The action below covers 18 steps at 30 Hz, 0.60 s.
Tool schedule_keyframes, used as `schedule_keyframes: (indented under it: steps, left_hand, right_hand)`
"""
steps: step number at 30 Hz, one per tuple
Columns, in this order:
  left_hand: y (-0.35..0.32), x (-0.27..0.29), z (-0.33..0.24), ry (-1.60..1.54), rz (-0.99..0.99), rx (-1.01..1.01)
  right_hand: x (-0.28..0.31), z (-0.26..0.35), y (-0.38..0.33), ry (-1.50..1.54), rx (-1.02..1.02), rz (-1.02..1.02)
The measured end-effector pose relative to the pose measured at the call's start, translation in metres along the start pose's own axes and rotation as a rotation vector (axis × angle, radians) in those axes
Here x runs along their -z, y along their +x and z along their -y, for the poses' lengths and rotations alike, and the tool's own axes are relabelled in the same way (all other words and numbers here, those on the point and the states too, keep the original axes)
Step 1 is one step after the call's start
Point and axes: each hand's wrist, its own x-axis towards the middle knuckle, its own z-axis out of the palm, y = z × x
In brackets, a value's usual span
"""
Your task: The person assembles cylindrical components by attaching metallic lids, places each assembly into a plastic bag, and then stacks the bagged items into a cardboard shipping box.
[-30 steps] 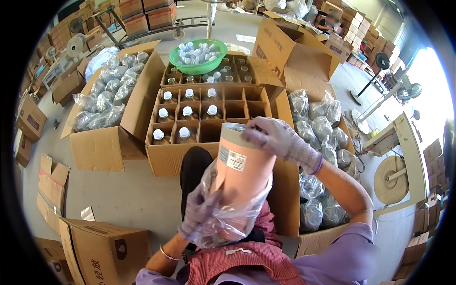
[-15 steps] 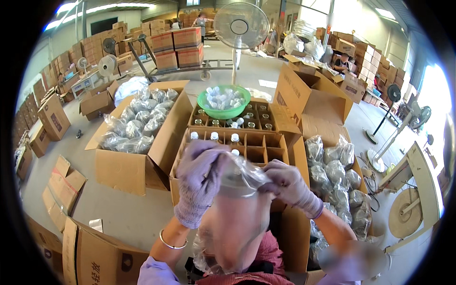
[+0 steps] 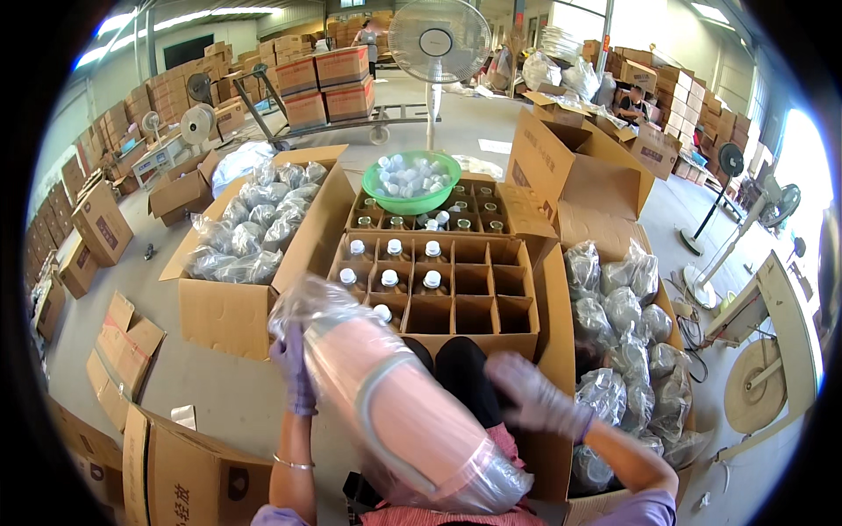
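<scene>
My left hand [image 3: 296, 373], in a pale purple glove, is closed on the upper end of a clear plastic bag. Inside the bag lies a large pink jug-like vessel [image 3: 412, 394] with a curved grey band like a handle; it is blurred, tilted, and its lower end is over my lap. My right hand [image 3: 537, 393], gloved alike and blurred, is apart from the bag with fingers outstretched and nothing seen in it. Just beyond the bag stands a divided carton [image 3: 474, 323] holding several white-capped bottles [image 3: 390, 279] in its left cells.
A green bowl [image 3: 412, 204] of whitish caps sits on a second divided carton with uncapped bottles. Cartons of bagged items stand left [image 3: 224, 311] and right [image 3: 627, 351]. A standing fan [image 3: 438, 39] rises behind; an open carton [image 3: 197, 465] is near left.
My right hand has let go of the bag's upper edge and moved down and right. My left hand has moved down and left with the bag, which now tilts leftward.
</scene>
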Motion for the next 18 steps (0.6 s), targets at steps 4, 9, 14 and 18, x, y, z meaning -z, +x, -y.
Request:
schedule_keyframes:
  steps: [4,9,14,18]
  left_hand:
    - [-0.03,0.001,0.04,-0.251,-0.082,0.239]
    - [-0.074,-0.043,-0.023,-0.387,0.222,0.462]
    - [-0.098,-0.181,-0.034,-0.531,0.472,0.478]
    - [-0.146,-0.319,0.017,-0.289,0.585,0.633]
  right_hand:
    - [-0.068,0.054,-0.075,-0.209,0.086,0.145]
    - [-0.122,0.065,-0.129,0.117,-0.017,0.154]
    - [-0.091,0.015,-0.233,0.388,-0.634,-0.053]
    - [-0.035,-0.026,-0.314,0.624,-1.032,-0.731]
